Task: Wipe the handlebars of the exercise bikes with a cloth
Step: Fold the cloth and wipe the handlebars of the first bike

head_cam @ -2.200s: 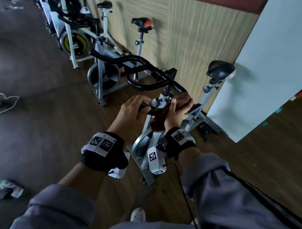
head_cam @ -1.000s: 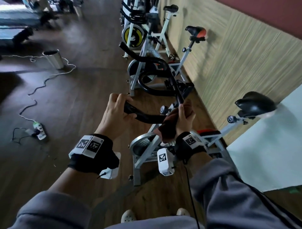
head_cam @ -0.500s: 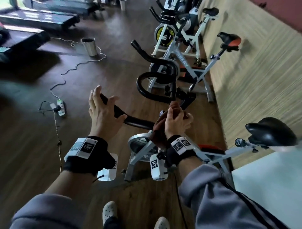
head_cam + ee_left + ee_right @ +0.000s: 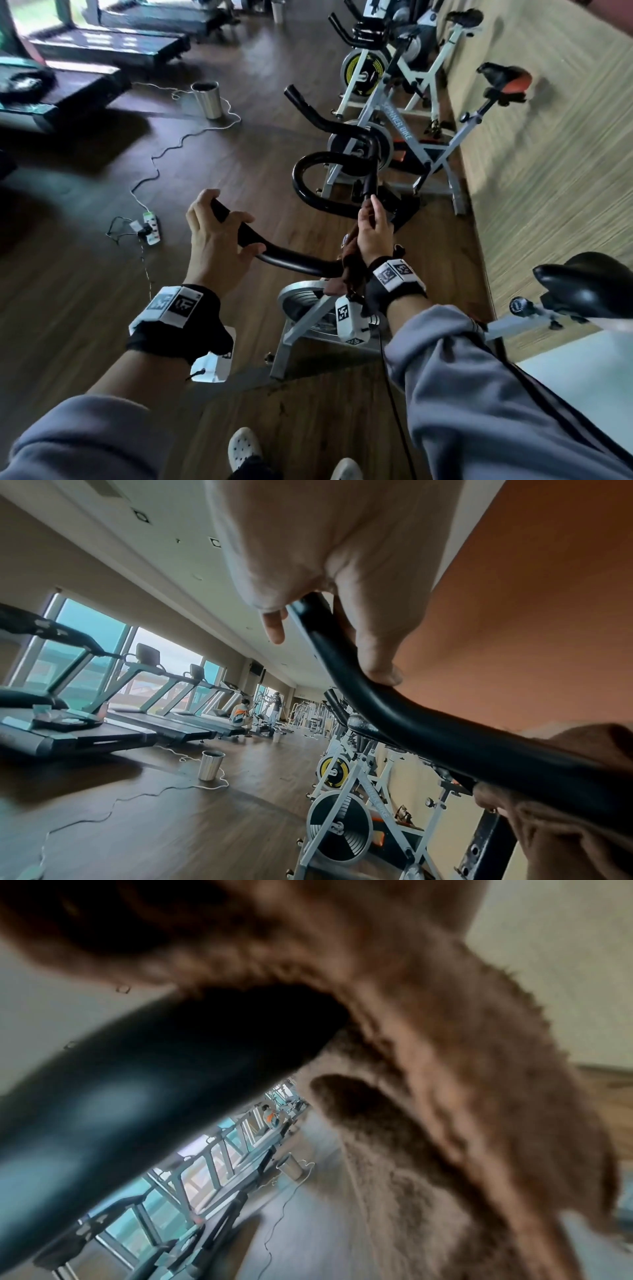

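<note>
While the left hand (image 4: 219,240) curls loosely over the outer left end of the black tubular handlebar (image 4: 291,257) of the nearest white-framed exercise bike (image 4: 308,318), thumb lying along the bar, the right hand (image 4: 373,233) presses a brown fluffy cloth (image 4: 349,270) against the bar's middle, near the stem. Its fingers point forward along the cloth, so whether they wrap the cloth cannot be told from the head view. From the right wrist view the cloth (image 4: 445,1096) drapes over the blurred black bar (image 4: 137,1096) and fills most of the picture; from the left wrist view the thumb (image 4: 377,642) rests on the bar (image 4: 428,731). A second white-framed spinner bike (image 4: 411,137) stands just beyond, along the wood-panelled wall (image 4: 548,154). On the dark wooden floor (image 4: 102,274) lie a white power strip (image 4: 150,228) with its cable and a shiny metal bin (image 4: 207,99), with treadmills (image 4: 102,44) behind.
</note>
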